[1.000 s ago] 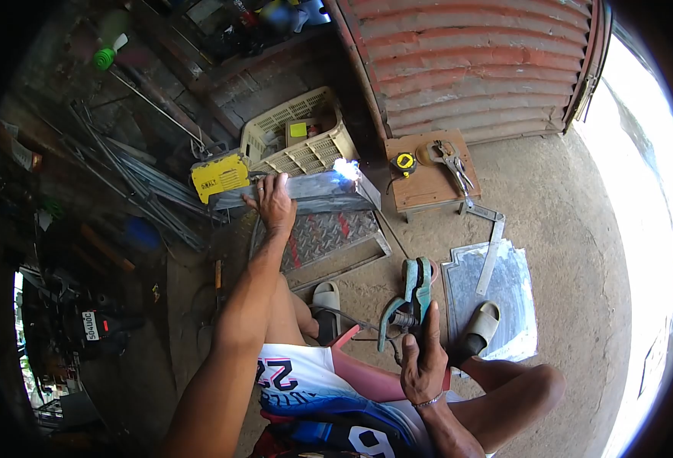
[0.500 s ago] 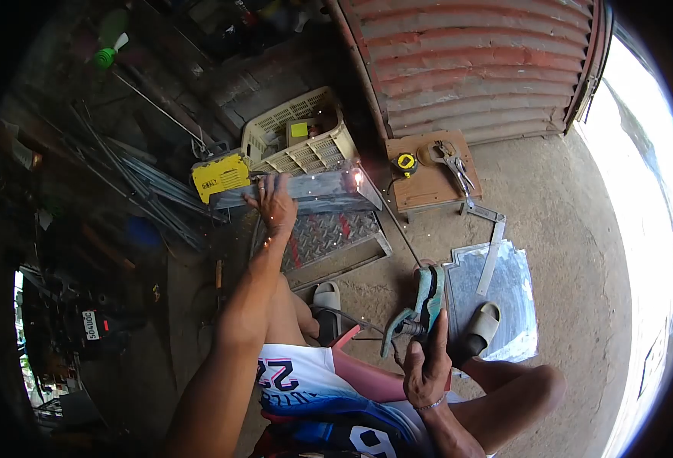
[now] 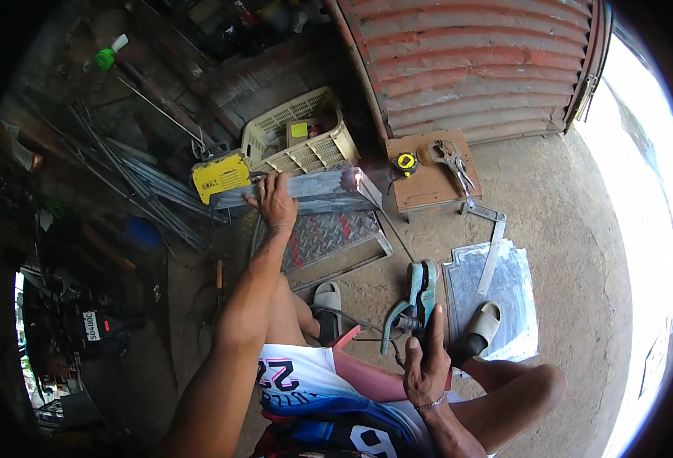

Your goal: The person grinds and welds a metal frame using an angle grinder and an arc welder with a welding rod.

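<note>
My left hand (image 3: 276, 208) presses on a long grey sheet-metal piece (image 3: 313, 185), fingers curled over its upper edge. At that piece's right end a scorched corner (image 3: 354, 178) shows a small faint glow. In my right hand (image 3: 426, 362) is a teal welding electrode holder (image 3: 422, 294), its index finger stretched along the handle. The holder points up and away from my lap, with a dark cable by it. Beneath the grey piece stands a metal frame with a diamond-plate top (image 3: 321, 238).
A yellow DeWalt case (image 3: 222, 177) and a cream plastic crate (image 3: 306, 162) stand behind the workpiece. On a small wooden stool (image 3: 420, 195) lie a tape measure (image 3: 406, 162) and locking pliers (image 3: 455, 166). A metal square (image 3: 492, 256) overlaps a sheet-metal plate (image 3: 516, 305) on the floor.
The bright arc and flying sparks at the piece's right corner have died down to a faint glow. The electrode holder has tilted and shifted slightly left. My left hand stays in place.
</note>
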`<state>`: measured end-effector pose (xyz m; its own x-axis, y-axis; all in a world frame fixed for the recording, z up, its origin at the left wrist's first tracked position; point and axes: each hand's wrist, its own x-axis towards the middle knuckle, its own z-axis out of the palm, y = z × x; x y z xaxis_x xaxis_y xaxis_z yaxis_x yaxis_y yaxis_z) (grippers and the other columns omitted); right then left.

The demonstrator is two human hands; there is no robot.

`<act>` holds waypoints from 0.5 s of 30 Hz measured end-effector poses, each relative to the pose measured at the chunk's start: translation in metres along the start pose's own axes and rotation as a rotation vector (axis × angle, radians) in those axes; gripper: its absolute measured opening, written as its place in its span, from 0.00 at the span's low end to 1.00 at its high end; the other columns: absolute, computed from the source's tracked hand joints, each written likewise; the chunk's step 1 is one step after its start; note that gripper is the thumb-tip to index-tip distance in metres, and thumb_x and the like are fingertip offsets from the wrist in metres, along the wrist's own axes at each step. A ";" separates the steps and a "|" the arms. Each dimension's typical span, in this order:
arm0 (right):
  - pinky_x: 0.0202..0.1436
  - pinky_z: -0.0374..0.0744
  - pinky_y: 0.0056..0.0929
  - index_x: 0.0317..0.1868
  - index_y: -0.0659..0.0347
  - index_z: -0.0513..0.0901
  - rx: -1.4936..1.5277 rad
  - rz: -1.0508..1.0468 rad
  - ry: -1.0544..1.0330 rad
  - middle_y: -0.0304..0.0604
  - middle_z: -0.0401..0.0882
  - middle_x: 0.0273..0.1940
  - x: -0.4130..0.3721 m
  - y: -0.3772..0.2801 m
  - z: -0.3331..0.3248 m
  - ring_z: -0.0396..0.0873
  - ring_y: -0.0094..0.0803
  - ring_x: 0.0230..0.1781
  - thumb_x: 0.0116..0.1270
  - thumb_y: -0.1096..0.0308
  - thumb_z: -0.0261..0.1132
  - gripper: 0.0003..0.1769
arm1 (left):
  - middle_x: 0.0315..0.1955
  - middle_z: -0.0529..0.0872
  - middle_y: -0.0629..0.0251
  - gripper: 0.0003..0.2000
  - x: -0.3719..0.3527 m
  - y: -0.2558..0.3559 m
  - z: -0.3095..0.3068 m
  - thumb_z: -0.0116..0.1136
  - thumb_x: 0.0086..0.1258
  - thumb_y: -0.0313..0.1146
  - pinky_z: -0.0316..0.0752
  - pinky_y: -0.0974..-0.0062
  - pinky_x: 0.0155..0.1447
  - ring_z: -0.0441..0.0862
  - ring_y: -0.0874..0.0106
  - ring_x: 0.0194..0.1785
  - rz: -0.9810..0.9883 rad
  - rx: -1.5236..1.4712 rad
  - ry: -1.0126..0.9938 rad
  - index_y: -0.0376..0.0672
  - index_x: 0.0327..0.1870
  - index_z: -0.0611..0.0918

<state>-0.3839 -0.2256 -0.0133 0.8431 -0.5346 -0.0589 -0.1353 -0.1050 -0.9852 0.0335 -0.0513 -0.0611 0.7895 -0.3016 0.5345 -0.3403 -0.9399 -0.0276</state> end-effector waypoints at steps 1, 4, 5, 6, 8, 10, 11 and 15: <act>0.37 0.78 0.33 0.82 0.63 0.55 0.000 0.000 0.000 0.55 0.80 0.33 0.000 0.000 0.000 0.78 0.37 0.29 0.79 0.68 0.58 0.36 | 0.57 0.75 0.72 0.30 0.000 0.000 0.000 0.76 0.49 0.28 0.46 0.22 0.72 0.67 0.62 0.71 0.000 0.000 0.000 0.58 0.55 0.78; 0.36 0.78 0.33 0.82 0.63 0.55 0.014 0.011 -0.007 0.55 0.80 0.33 0.000 0.001 0.000 0.77 0.36 0.29 0.79 0.68 0.58 0.36 | 0.56 0.75 0.72 0.30 0.000 0.001 -0.002 0.76 0.49 0.28 0.46 0.22 0.72 0.67 0.62 0.71 -0.009 0.015 -0.018 0.59 0.55 0.78; 0.36 0.78 0.33 0.82 0.63 0.56 0.012 0.009 -0.006 0.55 0.80 0.33 0.000 0.001 0.001 0.77 0.36 0.29 0.79 0.69 0.58 0.35 | 0.56 0.75 0.72 0.30 0.000 0.001 -0.002 0.76 0.49 0.29 0.46 0.22 0.72 0.67 0.62 0.71 -0.008 0.024 -0.017 0.59 0.56 0.77; 0.36 0.78 0.33 0.82 0.62 0.56 0.009 0.006 -0.005 0.54 0.80 0.33 0.000 0.001 0.001 0.77 0.36 0.29 0.79 0.69 0.58 0.35 | 0.56 0.75 0.72 0.30 0.000 0.002 -0.002 0.76 0.49 0.29 0.46 0.22 0.72 0.67 0.62 0.71 -0.007 0.033 -0.015 0.59 0.56 0.77; 0.36 0.78 0.33 0.82 0.62 0.56 0.017 0.001 -0.004 0.54 0.80 0.33 0.001 0.001 0.002 0.77 0.36 0.29 0.79 0.69 0.58 0.35 | 0.56 0.75 0.72 0.31 0.000 0.002 -0.003 0.77 0.49 0.29 0.46 0.22 0.72 0.67 0.62 0.71 -0.008 0.033 -0.018 0.59 0.56 0.77; 0.36 0.78 0.33 0.82 0.62 0.56 0.026 -0.004 -0.003 0.54 0.80 0.32 0.002 0.000 0.002 0.78 0.36 0.29 0.79 0.69 0.58 0.36 | 0.56 0.75 0.72 0.31 0.000 0.002 -0.003 0.77 0.49 0.29 0.46 0.22 0.72 0.67 0.62 0.71 -0.008 0.034 -0.021 0.59 0.56 0.77; 0.36 0.78 0.33 0.82 0.62 0.56 0.024 -0.003 -0.006 0.54 0.80 0.33 0.002 0.000 0.002 0.78 0.36 0.29 0.79 0.68 0.58 0.36 | 0.56 0.75 0.72 0.31 0.000 0.002 -0.003 0.77 0.49 0.29 0.46 0.22 0.71 0.67 0.62 0.71 -0.009 0.034 -0.023 0.60 0.56 0.77; 0.37 0.79 0.34 0.82 0.62 0.56 0.018 0.010 -0.016 0.55 0.81 0.34 0.002 -0.001 0.001 0.79 0.37 0.30 0.79 0.68 0.58 0.35 | 0.56 0.75 0.72 0.31 0.000 0.003 -0.003 0.77 0.49 0.29 0.46 0.21 0.71 0.67 0.62 0.71 -0.011 0.034 -0.024 0.60 0.56 0.77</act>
<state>-0.3811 -0.2257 -0.0125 0.8502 -0.5216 -0.0712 -0.1345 -0.0846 -0.9873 0.0307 -0.0539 -0.0582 0.8053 -0.2945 0.5145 -0.3143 -0.9480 -0.0506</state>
